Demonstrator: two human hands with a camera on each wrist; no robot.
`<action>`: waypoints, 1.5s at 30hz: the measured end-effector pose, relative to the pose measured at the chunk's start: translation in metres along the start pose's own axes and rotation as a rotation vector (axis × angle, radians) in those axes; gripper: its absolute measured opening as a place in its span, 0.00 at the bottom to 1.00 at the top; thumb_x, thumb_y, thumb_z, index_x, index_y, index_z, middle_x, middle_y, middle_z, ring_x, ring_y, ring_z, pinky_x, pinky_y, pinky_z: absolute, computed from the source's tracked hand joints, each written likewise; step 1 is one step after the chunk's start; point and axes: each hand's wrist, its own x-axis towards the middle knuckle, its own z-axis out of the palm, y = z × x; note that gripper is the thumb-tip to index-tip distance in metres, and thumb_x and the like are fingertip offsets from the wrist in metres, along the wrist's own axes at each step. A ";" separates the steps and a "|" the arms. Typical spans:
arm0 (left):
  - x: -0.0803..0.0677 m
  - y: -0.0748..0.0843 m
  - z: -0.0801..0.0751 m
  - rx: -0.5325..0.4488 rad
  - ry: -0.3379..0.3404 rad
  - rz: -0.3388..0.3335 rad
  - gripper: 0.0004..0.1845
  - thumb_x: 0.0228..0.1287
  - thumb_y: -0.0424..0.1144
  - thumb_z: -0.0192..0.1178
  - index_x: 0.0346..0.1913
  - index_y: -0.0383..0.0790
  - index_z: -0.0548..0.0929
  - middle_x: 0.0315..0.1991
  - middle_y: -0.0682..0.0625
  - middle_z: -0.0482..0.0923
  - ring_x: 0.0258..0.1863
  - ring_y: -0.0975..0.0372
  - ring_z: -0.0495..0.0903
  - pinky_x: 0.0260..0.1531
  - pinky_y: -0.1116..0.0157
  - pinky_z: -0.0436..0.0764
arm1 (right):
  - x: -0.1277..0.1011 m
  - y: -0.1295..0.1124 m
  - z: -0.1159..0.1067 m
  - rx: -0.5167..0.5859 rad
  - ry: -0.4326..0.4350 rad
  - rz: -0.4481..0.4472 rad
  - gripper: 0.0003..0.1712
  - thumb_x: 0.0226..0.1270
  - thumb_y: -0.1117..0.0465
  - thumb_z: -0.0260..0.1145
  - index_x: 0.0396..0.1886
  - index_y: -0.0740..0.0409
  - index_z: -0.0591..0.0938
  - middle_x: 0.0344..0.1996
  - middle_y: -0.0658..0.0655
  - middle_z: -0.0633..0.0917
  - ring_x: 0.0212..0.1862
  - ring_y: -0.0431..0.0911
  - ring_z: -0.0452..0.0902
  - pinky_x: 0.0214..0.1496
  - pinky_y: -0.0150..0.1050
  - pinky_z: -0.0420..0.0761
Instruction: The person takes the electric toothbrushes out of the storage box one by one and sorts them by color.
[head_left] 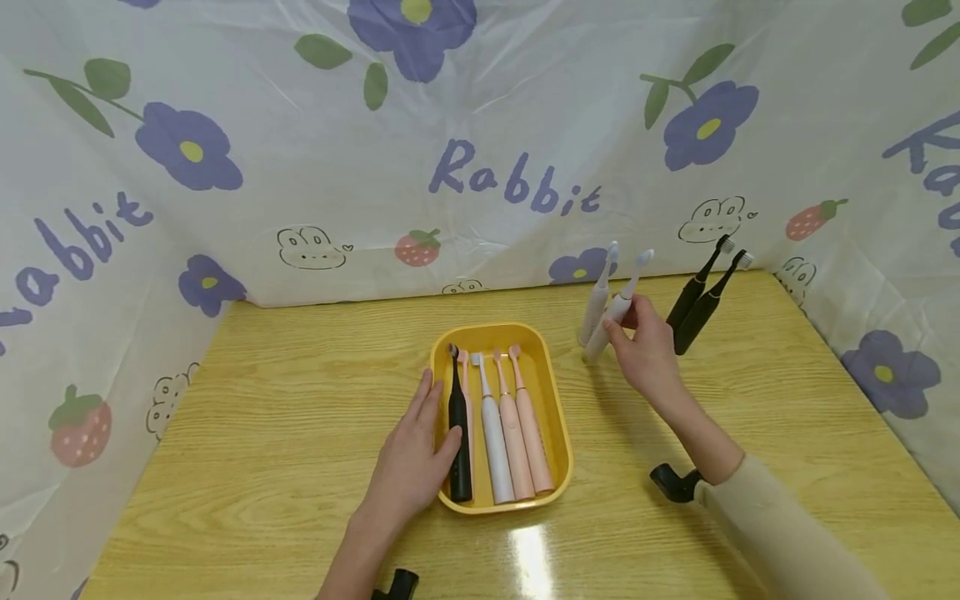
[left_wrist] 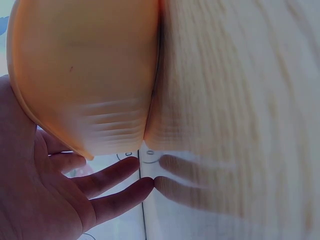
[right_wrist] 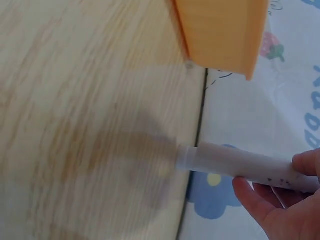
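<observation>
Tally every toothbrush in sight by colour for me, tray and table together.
Black toothbrushes: 3
White toothbrushes: 3, one held by the right hand
Pink toothbrushes: 3, one partly hidden
Total: 9

I'm picking up yellow, streaked grain across the bench over my feed. Along the left edge of the yellow tray, a black toothbrush is showing beside a slim pink toothbrush; toward the right edge, two peach-pink toothbrushes are neighbouring a whitish toothbrush. Near the bench's back edge, I'm seeing two off-white toothbrushes with pale blue bristles; by its back right corner, two black toothbrushes with light grey bristles. The white cloth behind is displaying purple, yellow-centred flowers, green leaves, pinkish-red strawberries, purple lettering and black-outlined rabbits.
</observation>
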 end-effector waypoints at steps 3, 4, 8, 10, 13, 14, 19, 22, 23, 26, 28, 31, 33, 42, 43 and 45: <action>-0.001 0.000 0.000 -0.001 -0.003 -0.002 0.38 0.75 0.46 0.58 0.81 0.36 0.58 0.83 0.47 0.45 0.74 0.43 0.62 0.66 0.42 0.69 | 0.001 0.005 0.005 -0.015 0.036 -0.011 0.23 0.77 0.68 0.61 0.65 0.74 0.70 0.54 0.73 0.80 0.58 0.67 0.79 0.57 0.63 0.78; -0.001 0.000 0.000 -0.002 -0.002 -0.002 0.38 0.75 0.46 0.58 0.81 0.36 0.58 0.83 0.47 0.45 0.74 0.43 0.62 0.66 0.42 0.69 | 0.001 0.006 0.007 -0.018 0.045 -0.012 0.23 0.76 0.68 0.61 0.65 0.74 0.70 0.54 0.73 0.80 0.58 0.66 0.79 0.56 0.63 0.79; -0.001 0.001 0.001 -0.003 0.000 0.001 0.38 0.75 0.46 0.58 0.80 0.35 0.59 0.83 0.47 0.45 0.74 0.43 0.62 0.66 0.41 0.69 | 0.002 0.010 0.011 -0.022 0.061 -0.011 0.23 0.76 0.69 0.61 0.65 0.74 0.71 0.55 0.73 0.80 0.57 0.66 0.80 0.54 0.62 0.81; -0.001 0.001 0.001 -0.006 0.002 0.002 0.38 0.75 0.46 0.58 0.80 0.35 0.59 0.83 0.47 0.45 0.74 0.43 0.62 0.66 0.41 0.69 | 0.003 0.012 0.013 -0.026 0.062 -0.007 0.23 0.76 0.69 0.61 0.66 0.74 0.71 0.56 0.72 0.80 0.57 0.65 0.80 0.54 0.61 0.81; -0.001 0.001 0.001 -0.008 0.002 0.007 0.38 0.75 0.45 0.59 0.80 0.35 0.59 0.83 0.47 0.45 0.74 0.43 0.62 0.66 0.41 0.69 | 0.004 0.012 0.014 -0.028 0.061 -0.003 0.23 0.77 0.68 0.60 0.66 0.74 0.71 0.56 0.72 0.79 0.57 0.65 0.80 0.54 0.61 0.82; -0.001 0.002 0.001 -0.008 0.001 0.005 0.38 0.75 0.46 0.59 0.80 0.35 0.58 0.83 0.47 0.45 0.74 0.43 0.62 0.66 0.41 0.69 | 0.004 0.012 0.015 -0.025 0.059 -0.001 0.23 0.77 0.68 0.60 0.66 0.74 0.71 0.56 0.72 0.79 0.57 0.65 0.80 0.54 0.61 0.82; 0.000 0.001 0.001 -0.001 0.004 0.004 0.38 0.75 0.46 0.59 0.81 0.35 0.58 0.83 0.47 0.44 0.74 0.42 0.62 0.66 0.41 0.68 | 0.004 0.011 0.015 -0.017 0.054 -0.003 0.23 0.78 0.66 0.60 0.66 0.73 0.70 0.56 0.72 0.79 0.57 0.65 0.80 0.53 0.60 0.82; 0.000 0.001 0.000 -0.001 0.003 0.007 0.38 0.75 0.46 0.58 0.81 0.35 0.58 0.83 0.47 0.45 0.74 0.43 0.62 0.67 0.42 0.68 | 0.004 0.011 0.015 -0.023 0.064 -0.011 0.23 0.77 0.66 0.61 0.66 0.72 0.71 0.56 0.71 0.80 0.56 0.64 0.80 0.50 0.59 0.83; 0.000 0.001 0.000 -0.002 0.002 0.008 0.38 0.75 0.46 0.58 0.81 0.35 0.58 0.83 0.47 0.44 0.74 0.43 0.62 0.67 0.42 0.68 | 0.003 0.011 0.015 -0.026 0.067 -0.014 0.23 0.77 0.66 0.61 0.66 0.72 0.71 0.55 0.71 0.80 0.55 0.64 0.80 0.49 0.59 0.83; 0.000 0.001 0.000 -0.004 0.002 0.010 0.38 0.75 0.46 0.58 0.81 0.35 0.58 0.83 0.47 0.44 0.74 0.43 0.62 0.67 0.42 0.68 | 0.003 0.011 0.015 -0.028 0.069 -0.023 0.22 0.77 0.66 0.61 0.65 0.71 0.72 0.54 0.71 0.81 0.55 0.64 0.81 0.48 0.59 0.83; 0.000 0.000 0.000 -0.004 0.001 0.010 0.38 0.75 0.46 0.58 0.81 0.35 0.58 0.83 0.47 0.44 0.74 0.43 0.61 0.67 0.42 0.68 | 0.003 0.011 0.015 -0.027 0.063 -0.025 0.21 0.77 0.66 0.61 0.64 0.71 0.72 0.54 0.72 0.82 0.55 0.64 0.81 0.49 0.60 0.83; 0.000 0.000 0.000 -0.005 -0.002 0.009 0.38 0.75 0.46 0.58 0.81 0.35 0.58 0.83 0.47 0.44 0.74 0.43 0.61 0.67 0.42 0.68 | 0.004 0.011 0.015 -0.027 0.051 -0.024 0.21 0.78 0.67 0.60 0.64 0.72 0.72 0.55 0.73 0.82 0.56 0.64 0.81 0.52 0.61 0.83; 0.000 0.000 0.000 -0.005 -0.004 0.007 0.38 0.75 0.46 0.58 0.81 0.35 0.58 0.83 0.47 0.44 0.74 0.42 0.61 0.67 0.42 0.68 | 0.004 0.010 0.015 -0.028 0.041 -0.017 0.21 0.79 0.67 0.59 0.65 0.73 0.72 0.56 0.73 0.81 0.57 0.64 0.80 0.53 0.61 0.82; 0.000 0.000 -0.001 -0.007 -0.005 0.003 0.39 0.75 0.46 0.58 0.81 0.35 0.58 0.83 0.47 0.44 0.74 0.42 0.61 0.67 0.42 0.68 | 0.005 0.011 0.017 -0.078 -0.001 0.007 0.25 0.79 0.64 0.59 0.68 0.74 0.70 0.58 0.73 0.79 0.58 0.65 0.80 0.53 0.60 0.82; 0.000 0.000 -0.001 -0.007 -0.006 0.002 0.39 0.75 0.46 0.58 0.81 0.35 0.58 0.83 0.47 0.44 0.74 0.42 0.61 0.67 0.42 0.68 | 0.006 0.012 0.018 -0.086 -0.008 0.010 0.26 0.79 0.64 0.59 0.69 0.74 0.69 0.58 0.73 0.79 0.58 0.65 0.80 0.53 0.60 0.82; 0.000 0.000 -0.001 -0.007 -0.006 0.001 0.39 0.75 0.46 0.58 0.81 0.35 0.58 0.83 0.47 0.44 0.75 0.42 0.61 0.67 0.42 0.68 | 0.006 0.013 0.019 -0.096 -0.022 0.021 0.26 0.79 0.63 0.59 0.69 0.74 0.69 0.59 0.73 0.79 0.57 0.64 0.80 0.52 0.59 0.83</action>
